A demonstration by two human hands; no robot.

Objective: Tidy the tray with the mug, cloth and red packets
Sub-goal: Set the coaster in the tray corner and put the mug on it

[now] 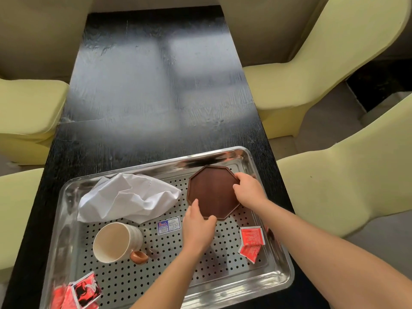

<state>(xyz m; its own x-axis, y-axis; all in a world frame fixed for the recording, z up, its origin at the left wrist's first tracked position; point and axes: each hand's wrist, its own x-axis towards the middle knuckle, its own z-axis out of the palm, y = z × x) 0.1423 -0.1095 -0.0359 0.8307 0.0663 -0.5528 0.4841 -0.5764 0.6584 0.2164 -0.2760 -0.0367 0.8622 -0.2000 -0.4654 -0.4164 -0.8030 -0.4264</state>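
A perforated steel tray (142,284) lies on the near end of a black table. At its far right sits a brown octagonal plate (213,190). My left hand (198,228) grips the plate's near edge and my right hand (248,189) grips its right edge. A crumpled white cloth (127,197) lies at the tray's far left. In front of the cloth, a cream mug (116,241) with a brown handle lies on its side, mouth toward me. Red packets (250,241) rest at the right of the tray, and more red packets (78,293) at its near left corner.
A small blue and white label (168,225) lies on the tray's middle. The black table (156,97) stretches away bare beyond the tray. Pale yellow chairs (312,63) flank it on both sides.
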